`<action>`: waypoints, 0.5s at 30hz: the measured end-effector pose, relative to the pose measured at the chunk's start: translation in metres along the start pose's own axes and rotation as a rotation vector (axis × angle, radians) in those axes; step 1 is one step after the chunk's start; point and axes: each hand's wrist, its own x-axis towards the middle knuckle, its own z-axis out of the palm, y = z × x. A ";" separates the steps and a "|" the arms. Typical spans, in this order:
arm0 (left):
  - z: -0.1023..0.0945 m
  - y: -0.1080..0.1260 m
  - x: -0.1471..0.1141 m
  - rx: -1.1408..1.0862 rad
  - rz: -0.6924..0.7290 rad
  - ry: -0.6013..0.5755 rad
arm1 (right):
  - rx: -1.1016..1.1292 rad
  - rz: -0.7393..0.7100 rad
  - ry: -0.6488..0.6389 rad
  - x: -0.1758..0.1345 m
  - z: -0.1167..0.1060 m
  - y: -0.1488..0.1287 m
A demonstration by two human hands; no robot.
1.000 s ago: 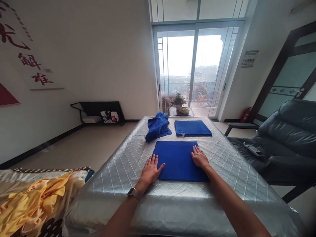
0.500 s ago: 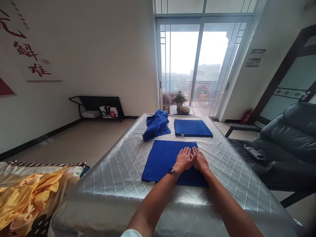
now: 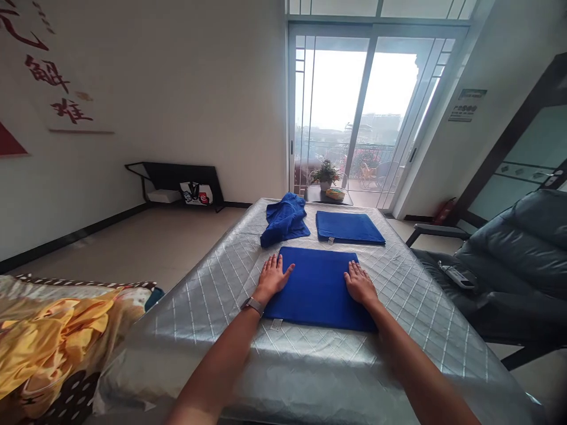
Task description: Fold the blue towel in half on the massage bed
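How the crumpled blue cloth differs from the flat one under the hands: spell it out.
The crumpled cloth lies in a loose heap; the flat cloth is smooth with straight edges.
The crumpled cloth sits untouched toward the far end; the flat cloth lies nearer, with the left hand and right hand at its side edges.
Both are blue and lie on the silver quilted cover.

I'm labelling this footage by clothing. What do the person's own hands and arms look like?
The left hand is ungloved, with a wristwatch on its wrist: greyish band, small dark case. The right hand is ungloved too, with nothing visible on its wrist. No sleeves show in the picture.
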 end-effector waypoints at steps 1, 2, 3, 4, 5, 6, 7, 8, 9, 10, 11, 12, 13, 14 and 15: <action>0.001 -0.003 0.000 -0.002 -0.001 0.005 | -0.005 0.002 -0.005 0.000 0.000 0.000; 0.002 -0.005 -0.001 -0.003 0.001 0.010 | -0.009 0.005 -0.012 0.000 0.000 0.000; 0.003 -0.005 -0.001 -0.005 0.004 0.013 | -0.012 0.010 -0.022 0.000 -0.001 0.000; 0.004 -0.004 0.000 -0.006 0.007 0.016 | -0.018 0.015 -0.033 0.000 -0.002 -0.001; 0.004 -0.004 0.000 -0.008 0.009 0.016 | -0.027 0.016 -0.047 0.001 -0.004 -0.001; 0.005 -0.003 0.001 -0.008 0.011 0.014 | -0.040 0.014 -0.063 0.003 -0.007 -0.001; 0.005 -0.003 0.001 -0.007 0.011 0.007 | -0.053 0.008 -0.076 0.005 -0.010 -0.002; 0.005 -0.002 0.002 -0.005 0.008 -0.002 | -0.062 0.000 -0.084 0.008 -0.013 -0.002; 0.005 -0.002 0.003 -0.001 0.005 -0.008 | -0.063 -0.007 -0.083 0.012 -0.017 -0.002; 0.005 -0.002 0.003 0.003 0.002 -0.010 | -0.056 -0.011 -0.078 0.018 -0.020 -0.003; 0.005 -0.002 0.003 0.006 -0.001 -0.008 | -0.041 -0.012 -0.071 0.023 -0.022 -0.003; 0.005 -0.002 0.003 0.009 -0.003 -0.003 | -0.022 -0.011 -0.067 0.029 -0.024 -0.002; 0.005 -0.002 0.003 0.009 -0.005 0.002 | -0.003 -0.011 -0.066 0.035 -0.024 -0.002; 0.005 -0.001 0.003 0.009 -0.006 0.006 | 0.011 -0.013 -0.069 0.041 -0.023 -0.001; 0.005 -0.001 0.002 0.008 -0.006 0.006 | 0.020 -0.014 -0.070 0.045 -0.021 0.000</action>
